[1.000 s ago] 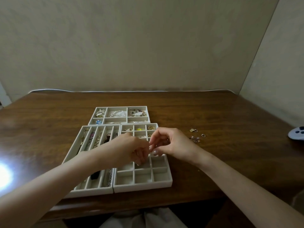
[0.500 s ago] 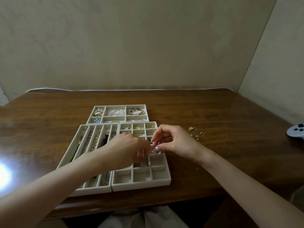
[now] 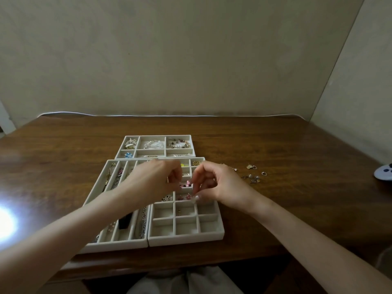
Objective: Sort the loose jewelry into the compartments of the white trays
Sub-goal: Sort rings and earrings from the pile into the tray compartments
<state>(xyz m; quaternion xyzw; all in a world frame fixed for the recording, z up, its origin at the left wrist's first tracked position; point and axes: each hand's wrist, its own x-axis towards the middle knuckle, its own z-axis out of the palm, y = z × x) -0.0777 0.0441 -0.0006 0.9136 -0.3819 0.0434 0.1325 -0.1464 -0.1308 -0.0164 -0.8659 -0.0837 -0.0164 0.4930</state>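
- Table [image 3: 275, 141] of dark brown wood stands in a corner between plain beige walls [image 3: 191, 60]; a white cable [image 3: 148, 114] runs along its far edge.
- Strong glare [image 3: 6, 219] lies on the wood at the left, and a white game controller [image 3: 384, 174] sits at the right edge.
- Back tray [image 3: 156, 136] lies behind the slotted tray [image 3: 114, 244] and the grid tray [image 3: 186, 238], which touch side by side.
- Loose jewelry [image 3: 253, 177] lies on the wood just right of the trays.
- Left hand [image 3: 157, 179] and right hand [image 3: 220, 183] hover over the grid tray, a little apart, fingers curled; if they pinch something, I cannot tell.
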